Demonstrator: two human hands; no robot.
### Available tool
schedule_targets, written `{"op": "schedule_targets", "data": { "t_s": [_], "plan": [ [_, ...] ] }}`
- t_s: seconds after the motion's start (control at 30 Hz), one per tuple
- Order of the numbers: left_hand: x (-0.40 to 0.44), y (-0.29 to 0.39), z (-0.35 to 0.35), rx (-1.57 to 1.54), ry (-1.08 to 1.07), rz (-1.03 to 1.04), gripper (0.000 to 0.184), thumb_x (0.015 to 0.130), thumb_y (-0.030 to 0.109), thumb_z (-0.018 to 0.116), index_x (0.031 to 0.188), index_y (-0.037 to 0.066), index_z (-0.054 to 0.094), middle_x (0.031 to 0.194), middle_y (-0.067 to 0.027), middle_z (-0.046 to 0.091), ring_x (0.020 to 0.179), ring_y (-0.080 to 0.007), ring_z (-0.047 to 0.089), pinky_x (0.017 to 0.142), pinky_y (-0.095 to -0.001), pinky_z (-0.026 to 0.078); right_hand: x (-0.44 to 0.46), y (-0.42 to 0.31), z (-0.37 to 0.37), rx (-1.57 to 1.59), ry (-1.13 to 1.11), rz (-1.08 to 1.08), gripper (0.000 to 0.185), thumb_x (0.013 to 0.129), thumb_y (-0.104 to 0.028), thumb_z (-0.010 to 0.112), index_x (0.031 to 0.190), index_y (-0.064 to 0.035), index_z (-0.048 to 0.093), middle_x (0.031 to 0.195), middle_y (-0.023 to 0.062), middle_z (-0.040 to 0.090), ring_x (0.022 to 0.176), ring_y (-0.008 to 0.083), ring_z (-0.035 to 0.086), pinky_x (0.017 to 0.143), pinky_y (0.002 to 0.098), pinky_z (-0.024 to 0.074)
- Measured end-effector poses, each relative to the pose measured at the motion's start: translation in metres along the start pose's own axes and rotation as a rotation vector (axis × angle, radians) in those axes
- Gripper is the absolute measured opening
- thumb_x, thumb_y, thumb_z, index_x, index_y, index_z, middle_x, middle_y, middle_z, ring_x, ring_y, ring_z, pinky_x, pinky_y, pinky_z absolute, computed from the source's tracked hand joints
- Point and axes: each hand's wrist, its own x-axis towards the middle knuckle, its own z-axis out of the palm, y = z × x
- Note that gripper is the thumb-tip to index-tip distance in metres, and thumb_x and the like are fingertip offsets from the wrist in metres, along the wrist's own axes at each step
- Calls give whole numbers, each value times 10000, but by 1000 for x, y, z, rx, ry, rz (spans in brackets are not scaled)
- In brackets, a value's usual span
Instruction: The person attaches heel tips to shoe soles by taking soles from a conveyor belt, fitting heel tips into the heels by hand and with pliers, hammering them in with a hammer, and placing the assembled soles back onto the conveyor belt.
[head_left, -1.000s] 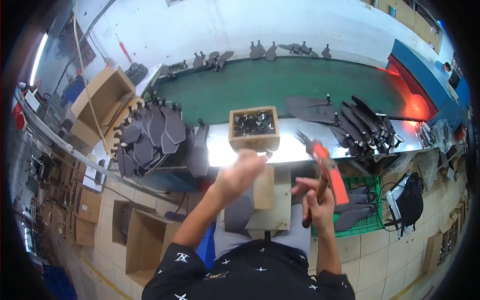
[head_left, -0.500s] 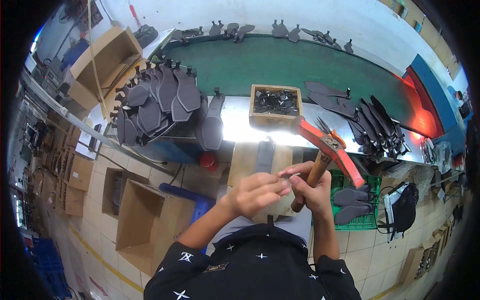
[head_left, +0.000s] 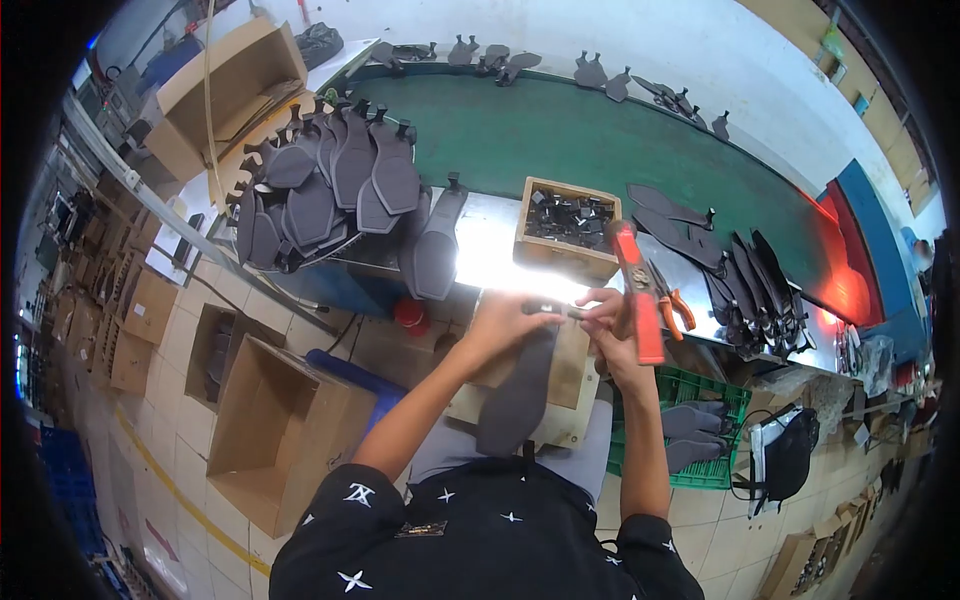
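Note:
A dark grey shoe sole [head_left: 518, 400] lies over the wooden board in front of my body, its wide end toward me. My left hand [head_left: 500, 326] is closed at the narrow end of this sole, fingertips gripping around it. My right hand [head_left: 618, 345] keeps a hammer [head_left: 640, 290] with a red head tucked in its grip, the head upward. The thumb and forefinger of that hand pinch near the sole's narrow end, beside my left fingertips. Whatever small piece lies between the fingertips is too small to make out.
Behind my hands stands a wooden box [head_left: 568, 250] of small dark parts. Orange-handled pliers [head_left: 680, 312] lie right of it. Heeled soles are piled at left [head_left: 320, 200] and right. A green conveyor belt [head_left: 520, 130] runs behind; a green crate [head_left: 735, 400] and cardboard box [head_left: 270, 430] flank me.
Both hands have moved away from my body, toward the sole's narrow end. The sole has come nearer to me over the board. The hammer's head has turned more upright in my right hand.

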Motion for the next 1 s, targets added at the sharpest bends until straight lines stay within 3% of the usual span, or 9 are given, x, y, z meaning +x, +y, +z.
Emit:
{"op": "schedule_targets", "data": {
  "t_s": [0.03, 0.13, 0.17, 0.3, 0.4, 0.57, 0.77, 0.87, 1.0],
  "plan": [
    [-6, 1, 3, -29, 76, 84, 336, 746, 187, 861, 1047, 65, 778, 913, -112, 742, 856, -199, 693, 767, -325, 520, 4, 0, -2, -11, -13, 75, 99, 881, 17, 701, 974, 2, 671, 1050, 109, 703, 732, 81, 609, 602, 218, 490],
    [-23, 11, 2, -87, 106, -19, 366, 732, 203, 878, 1048, 49, 775, 895, -121, 734, 814, -203, 678, 748, -328, 512, 21, 21, -4, -51, -173, -77, 147, 862, 52, 693, 1003, 13, 673, 1019, 102, 723, 787, 113, 639, 679, 258, 531],
    [-25, 12, 2, -105, 126, -46, 382, 712, 225, 892, 1026, 40, 777, 858, -130, 717, 783, -204, 662, 720, -332, 500, 24, 25, -4, -152, -187, -5, 197, 829, 47, 719, 1019, 13, 679, 1027, 99, 733, 853, 142, 668, 765, 296, 556],
    [-26, 13, 4, -50, 151, -69, 413, 688, 259, 909, 1006, 30, 777, 827, -131, 696, 768, -207, 649, 702, -332, 493, 27, 40, 5, -207, -221, -55, 245, 783, -14, 801, 995, 28, 685, 1049, 109, 732, 949, 159, 685, 818, 301, 568],
    [-26, 11, 0, -64, 141, -50, 427, 677, 277, 916, 992, 26, 776, 824, -133, 690, 763, -209, 646, 702, -334, 494, 24, 46, 6, -252, -215, -129, 251, 781, -32, 815, 989, 29, 688, 1055, 118, 730, 934, 162, 683, 801, 299, 568],
    [-26, 9, 0, -92, 142, -26, 418, 677, 274, 916, 978, 22, 774, 846, -124, 697, 769, -213, 651, 713, -341, 498, 13, 57, 5, -224, -177, -167, 130, 863, 42, 666, 983, 7, 705, 1058, 135, 732, 920, 178, 691, 784, 296, 562],
    [-26, 8, -4, -93, 98, 34, 394, 708, 230, 896, 1015, 21, 767, 896, -114, 715, 812, -196, 667, 751, -321, 512, 21, 60, -2, -219, -290, -263, 182, 794, 64, 700, 963, -4, 713, 1073, 131, 733, 925, 213, 706, 809, 320, 564],
    [-27, 3, -4, -191, 125, 30, 355, 737, 174, 863, 1045, 27, 765, 924, -116, 733, 849, -189, 685, 777, -320, 525, 31, 48, -4, -457, -353, -465, 208, 765, 68, 722, 958, -6, 707, 1079, 130, 734, 914, 247, 713, 797, 325, 562],
    [-25, 4, -4, -233, 95, 44, 328, 746, 118, 833, 1054, 27, 767, 921, -114, 749, 845, -174, 695, 784, -316, 534, 26, 16, 5, -577, -172, -374, 228, 766, 40, 737, 984, -15, 697, 1034, 133, 732, 852, 263, 710, 768, 322, 553]
  ]
}}
